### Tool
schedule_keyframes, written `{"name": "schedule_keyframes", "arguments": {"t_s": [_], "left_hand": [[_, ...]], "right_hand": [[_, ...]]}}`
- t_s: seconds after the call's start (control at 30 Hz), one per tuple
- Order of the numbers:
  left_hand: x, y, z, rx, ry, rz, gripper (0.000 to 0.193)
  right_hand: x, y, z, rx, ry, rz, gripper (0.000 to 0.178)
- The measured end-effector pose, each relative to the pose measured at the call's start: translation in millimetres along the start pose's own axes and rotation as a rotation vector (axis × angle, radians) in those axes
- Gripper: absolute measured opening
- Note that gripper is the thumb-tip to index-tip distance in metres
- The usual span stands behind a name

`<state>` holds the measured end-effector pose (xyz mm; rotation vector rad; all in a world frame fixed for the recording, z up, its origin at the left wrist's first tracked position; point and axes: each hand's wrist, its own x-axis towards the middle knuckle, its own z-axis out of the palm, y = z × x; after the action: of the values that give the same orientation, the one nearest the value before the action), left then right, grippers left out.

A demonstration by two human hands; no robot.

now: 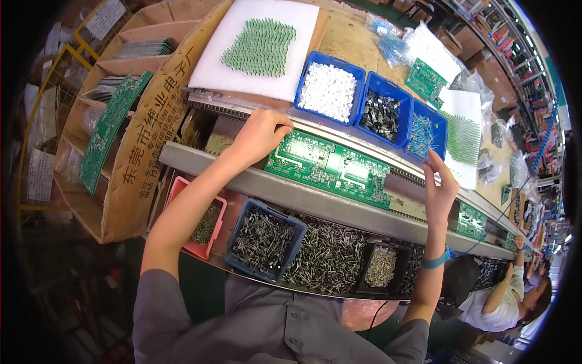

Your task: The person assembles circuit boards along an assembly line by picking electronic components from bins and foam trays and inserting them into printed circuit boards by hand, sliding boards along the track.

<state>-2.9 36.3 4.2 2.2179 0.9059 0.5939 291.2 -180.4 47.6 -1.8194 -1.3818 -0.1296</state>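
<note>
A green circuit board (330,168) lies in the rail track before me. My left hand (265,134) is over its left end, with fingers curled and pressed together near the far corner; anything in them is too small to make out. My right hand (441,187) is beyond the board's right end, thumb and forefinger brought together at the near edge of a blue bin of thin-leaded blue components (420,134). Whatever sits in that pinch cannot be made out. A blue band (436,258) circles my right wrist. Beside that bin are bins of black-and-silver parts (381,115) and white parts (329,91).
Near me stand a red bin (220,227), a blue bin of metal pins (262,238), loose metal parts (327,255) and a black tray (381,267). A carton (151,121) holds boards at left. White foam (209,67) bears green parts. Another person (500,297) works at right.
</note>
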Motion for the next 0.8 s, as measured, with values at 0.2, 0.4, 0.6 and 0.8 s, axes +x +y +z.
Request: {"name": "schedule_keyframes", "arguments": {"t_s": [0.2, 0.4, 0.6, 0.8], "left_hand": [[0.0, 1.8, -0.2, 0.017, -0.011, -0.009, 0.016], [0.3, 4.2, 1.0, 0.021, -0.028, 0.000, 0.015], [8.4, 10.3, -4.4, 0.115, -0.132, 0.007, 0.012], [16.3, 16.2, 3.5, 0.258, -0.123, 0.000, 0.010]], "right_hand": [[-1.5, -10.6, -2.1, -0.036, -0.088, -0.034, 0.015], [-7.7, -11.4, 10.9, 0.130, -0.123, -0.023, 0.014], [-10.0, -19.2, 50.5, 0.300, -0.269, 0.111, 0.014], [-2.4, -15.7, 84.3, 0.329, -0.327, 0.050, 0.013]]}}
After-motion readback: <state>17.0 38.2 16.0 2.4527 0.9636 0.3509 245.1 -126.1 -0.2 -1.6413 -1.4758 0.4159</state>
